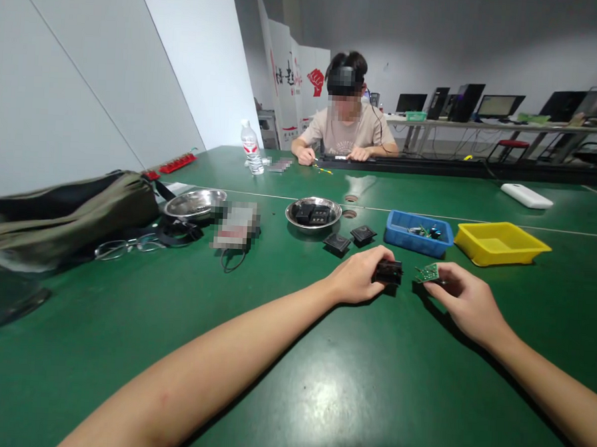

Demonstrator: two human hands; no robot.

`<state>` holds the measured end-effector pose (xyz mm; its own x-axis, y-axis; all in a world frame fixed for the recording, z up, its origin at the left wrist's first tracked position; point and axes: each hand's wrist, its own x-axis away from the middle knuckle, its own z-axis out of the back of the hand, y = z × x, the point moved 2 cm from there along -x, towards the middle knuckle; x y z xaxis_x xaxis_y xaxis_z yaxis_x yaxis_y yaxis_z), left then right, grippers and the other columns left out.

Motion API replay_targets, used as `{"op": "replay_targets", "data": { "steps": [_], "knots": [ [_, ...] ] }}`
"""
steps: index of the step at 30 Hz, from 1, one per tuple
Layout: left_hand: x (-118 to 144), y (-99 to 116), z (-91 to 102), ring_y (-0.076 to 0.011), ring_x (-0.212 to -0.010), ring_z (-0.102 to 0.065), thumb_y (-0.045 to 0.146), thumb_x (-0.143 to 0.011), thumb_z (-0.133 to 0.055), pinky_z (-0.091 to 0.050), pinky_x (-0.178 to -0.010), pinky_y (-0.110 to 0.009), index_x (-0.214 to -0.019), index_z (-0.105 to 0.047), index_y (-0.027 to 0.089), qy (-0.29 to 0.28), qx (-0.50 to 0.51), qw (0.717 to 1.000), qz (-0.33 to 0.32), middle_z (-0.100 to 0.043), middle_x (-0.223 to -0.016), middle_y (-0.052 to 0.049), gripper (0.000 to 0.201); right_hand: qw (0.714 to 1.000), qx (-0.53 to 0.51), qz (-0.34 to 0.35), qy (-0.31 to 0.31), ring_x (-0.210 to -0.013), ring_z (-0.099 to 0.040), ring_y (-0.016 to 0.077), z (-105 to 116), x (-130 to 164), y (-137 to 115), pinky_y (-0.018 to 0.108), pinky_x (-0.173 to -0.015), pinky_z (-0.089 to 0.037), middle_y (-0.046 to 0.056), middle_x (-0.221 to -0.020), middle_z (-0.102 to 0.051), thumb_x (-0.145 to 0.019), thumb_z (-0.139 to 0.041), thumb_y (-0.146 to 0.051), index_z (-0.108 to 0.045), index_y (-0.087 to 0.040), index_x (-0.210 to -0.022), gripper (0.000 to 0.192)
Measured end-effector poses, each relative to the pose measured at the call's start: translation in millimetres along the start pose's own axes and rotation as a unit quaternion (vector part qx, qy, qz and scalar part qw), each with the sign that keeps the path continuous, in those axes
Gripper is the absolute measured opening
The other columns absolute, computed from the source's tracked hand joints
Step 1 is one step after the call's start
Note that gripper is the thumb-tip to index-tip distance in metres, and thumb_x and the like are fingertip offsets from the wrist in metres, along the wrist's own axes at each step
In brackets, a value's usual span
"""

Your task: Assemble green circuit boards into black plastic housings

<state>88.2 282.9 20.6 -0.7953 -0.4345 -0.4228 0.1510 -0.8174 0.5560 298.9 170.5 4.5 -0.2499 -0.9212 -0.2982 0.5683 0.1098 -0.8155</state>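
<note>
Two hands meet near the middle of the green desk. The left hand is clamped on a small black housing, which rests on the desk. The right hand pinches a small green circuit board just right of the housing; the two parts sit close, but whether they touch cannot be told.

Just beyond the hands, a blue tray holds a few small electronic parts, and to its right a yellow tray shows only its bare floor. Left of the blue tray, two black housings lie loose on the desk, and a steel bowl behind them holds more black housings. Farther left a second steel bowl sits beside an olive bag. At the far edge a person sits with both hands on the desk.
</note>
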Motion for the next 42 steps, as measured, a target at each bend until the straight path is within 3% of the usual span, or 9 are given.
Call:
{"op": "replay_targets", "data": {
  "steps": [6, 11, 21, 32, 42],
  "knots": [
    [-1.2, -3.3, 3.7, -0.0206, -0.098, -0.065, 0.008, -0.071, -0.062, -0.054, -0.09, -0.033, -0.112, -0.055, 0.019, 0.023, 0.04, 0.999, 0.003, -0.067, -0.109, -0.006, 0.043, 1.0, -0.018, -0.021, 0.004, -0.081, -0.069, 0.0226, -0.8, 2.5, -3.5, 0.034, -0.07, -0.052, 0.007, -0.094, -0.075, -0.082, -0.07, -0.043, -0.068, -0.021, -0.102, 0.03],
    [-4.3, -6.3, 8.7, -0.0161, -0.084, -0.064, 0.008, -0.074, -0.061, -0.052, -0.077, -0.027, -0.107, -0.056, 0.019, 0.032, 0.072, 0.997, 0.0, -0.067, -0.098, -0.002, 0.036, 0.998, -0.055, -0.028, -0.004, -0.081, -0.069, 0.0219, -5.3, 1.2, -11.8, 0.033, -0.07, -0.053, 0.006, -0.093, -0.074, -0.084, -0.07, -0.039, -0.066, -0.021, -0.103, 0.027],
    [-17.1, -12.5, 8.3, -0.0124, -0.071, -0.061, 0.011, -0.075, -0.064, -0.048, -0.066, -0.022, -0.108, -0.058, 0.019, 0.021, 0.078, 0.996, 0.031, -0.067, -0.091, 0.0, 0.035, 0.992, -0.116, -0.023, -0.032, -0.081, -0.068, 0.0193, -8.3, -15.6, -7.6, 0.032, -0.074, -0.053, 0.004, -0.093, -0.073, -0.086, -0.071, -0.037, -0.058, -0.022, -0.105, 0.027],
    [-17.2, -11.7, 11.9, -0.0111, -0.063, -0.057, 0.025, -0.082, -0.067, -0.043, -0.06, -0.021, -0.105, -0.058, 0.018, 0.042, 0.04, 0.994, 0.09, -0.063, -0.076, 0.003, 0.026, 0.987, -0.151, -0.026, -0.049, -0.065, -0.058, 0.0147, -13.9, -24.0, -7.0, 0.027, -0.061, -0.046, -0.001, -0.08, -0.067, -0.083, -0.072, -0.04, -0.052, -0.024, -0.093, 0.027],
    [-10.1, -15.4, 8.3, -0.0144, -0.071, -0.064, 0.028, -0.084, -0.069, -0.046, -0.065, -0.025, -0.108, -0.056, 0.018, 0.044, 0.022, 0.993, 0.104, -0.071, -0.088, -0.002, 0.029, 0.989, -0.136, -0.008, -0.061, -0.069, -0.067, 0.0189, -13.4, -24.7, -7.4, 0.031, -0.064, -0.053, 0.001, -0.087, -0.074, -0.084, -0.068, -0.044, -0.055, -0.025, -0.113, 0.037]
  ]
}}
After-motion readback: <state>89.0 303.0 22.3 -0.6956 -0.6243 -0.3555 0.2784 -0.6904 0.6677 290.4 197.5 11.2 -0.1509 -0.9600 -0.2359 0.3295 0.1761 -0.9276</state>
